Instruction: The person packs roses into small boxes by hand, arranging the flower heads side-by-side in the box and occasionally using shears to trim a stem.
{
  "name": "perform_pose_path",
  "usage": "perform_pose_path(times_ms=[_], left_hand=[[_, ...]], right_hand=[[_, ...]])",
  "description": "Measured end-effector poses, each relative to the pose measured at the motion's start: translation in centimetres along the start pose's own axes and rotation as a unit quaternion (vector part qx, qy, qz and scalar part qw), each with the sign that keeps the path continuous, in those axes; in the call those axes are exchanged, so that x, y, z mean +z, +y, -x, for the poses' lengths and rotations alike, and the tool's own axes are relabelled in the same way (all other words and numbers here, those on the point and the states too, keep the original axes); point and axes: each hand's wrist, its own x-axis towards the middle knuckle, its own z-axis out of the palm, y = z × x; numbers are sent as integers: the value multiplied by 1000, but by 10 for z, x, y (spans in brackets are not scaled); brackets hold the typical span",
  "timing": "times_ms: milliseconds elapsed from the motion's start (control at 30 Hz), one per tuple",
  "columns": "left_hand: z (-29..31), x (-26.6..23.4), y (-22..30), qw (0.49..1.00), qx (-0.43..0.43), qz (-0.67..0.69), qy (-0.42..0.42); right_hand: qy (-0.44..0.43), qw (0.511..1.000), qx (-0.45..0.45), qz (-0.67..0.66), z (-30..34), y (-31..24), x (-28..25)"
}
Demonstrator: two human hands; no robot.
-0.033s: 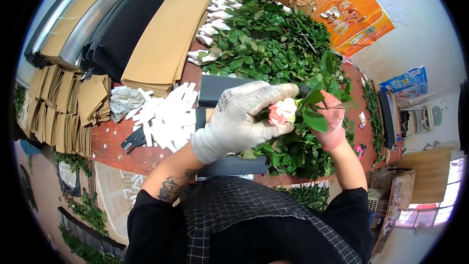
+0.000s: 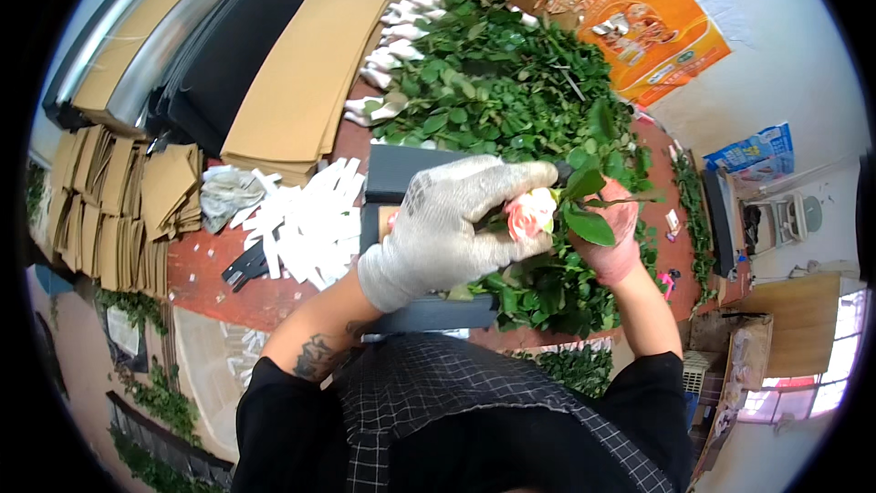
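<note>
A pink and cream rose [image 2: 529, 215] is held in front of me, its bloom pointing left and its leafy stem running right. My left hand [image 2: 456, 219], in a grey-white knit glove, is closed round the bloom from the left, fingers on its far side and near side. In a pink glove, my right hand [image 2: 610, 233] grips the stem, partly hidden behind the rose's leaves [image 2: 589, 224]. Beneath my left hand lies a dark ridged box-like holder [image 2: 429, 314], mostly covered by the hand and forearm.
Many leafy rose stems [image 2: 493, 82] with white-wrapped heads [image 2: 401, 46] cover the far table. To the left are white strips [image 2: 315, 219], a black stapler [image 2: 246, 265], a crumpled glove-like cloth [image 2: 228, 194] and stacked cardboard sheets [image 2: 306, 73]. Smaller folded cardboard pieces [image 2: 109, 201] stand at far left.
The view has shifted slightly. The bloom shows a little more of its open face between my left fingers; both hands keep nearly the same place.
</note>
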Motion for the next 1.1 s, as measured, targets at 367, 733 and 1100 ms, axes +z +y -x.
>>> perform_pose_path(times_ms=[367, 733, 1100], left_hand=[[9, -9, -8, 987, -157, 15, -15], [136, 20, -98, 901, -88, -393, -160], [126, 34, -75, 848, -217, -373, -308]], right_hand=[[39, 996, 43, 74, 11, 3, -31], [-45, 975, -55, 209, 25, -10, 85], [-105, 994, -27, 20, 13, -24, 137]])
